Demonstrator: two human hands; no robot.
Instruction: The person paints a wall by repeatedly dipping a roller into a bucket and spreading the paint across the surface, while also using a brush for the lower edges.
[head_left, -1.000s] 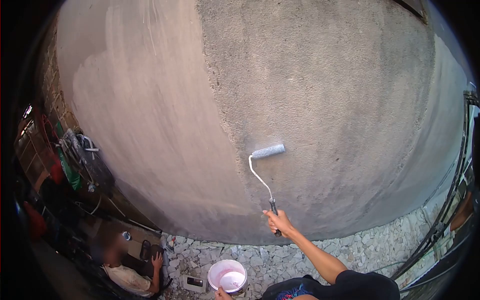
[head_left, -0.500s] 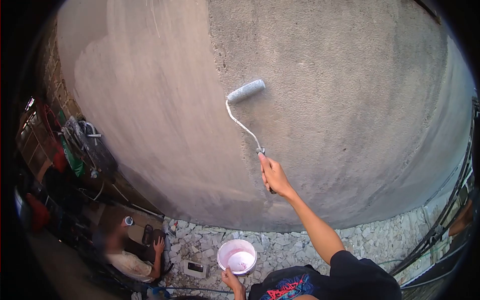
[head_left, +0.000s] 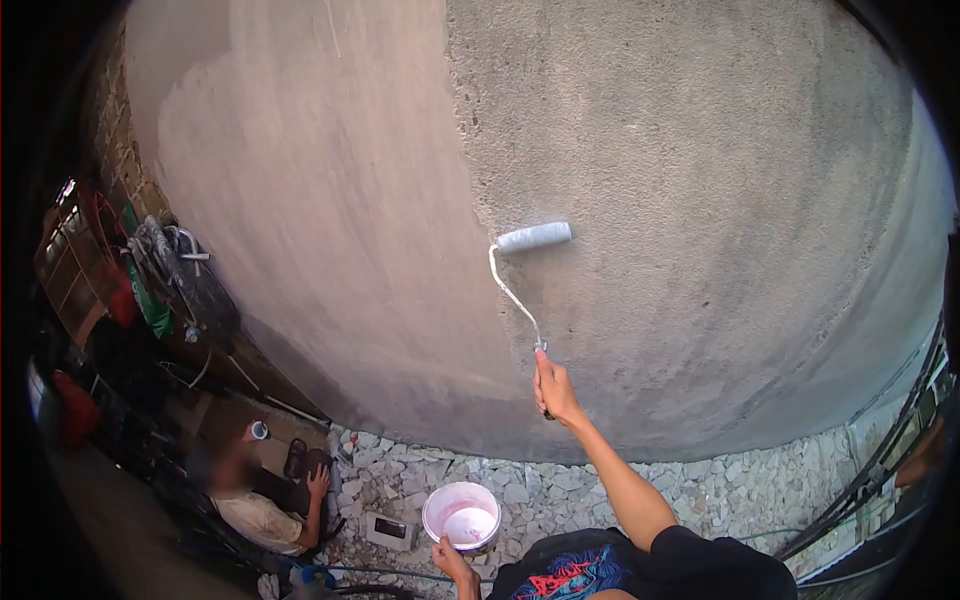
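My right hand (head_left: 556, 389) is wrapped round the handle of a paint roller (head_left: 534, 237), my arm stretched out ahead. The roller's pale sleeve lies against the concrete wall (head_left: 690, 190), just right of the line where a smoother, lighter coat meets rough grey. Low in the view, my left hand (head_left: 452, 560) grips the near rim of a white bucket (head_left: 435, 512). Some pinkish-white liquid shows at the bottom of the bucket.
Broken stones (head_left: 540, 480) cover the ground along the wall's foot. A grey hollow block (head_left: 390, 531) lies left of the bucket. A person (head_left: 260, 515) sits at lower left, holding a cup (head_left: 259, 430). Cables (head_left: 870, 480) run along the right.
The roller and my right hand have moved down the wall and slightly right in view, the roller now nearer level. The bucket and my left hand sit slightly further left.
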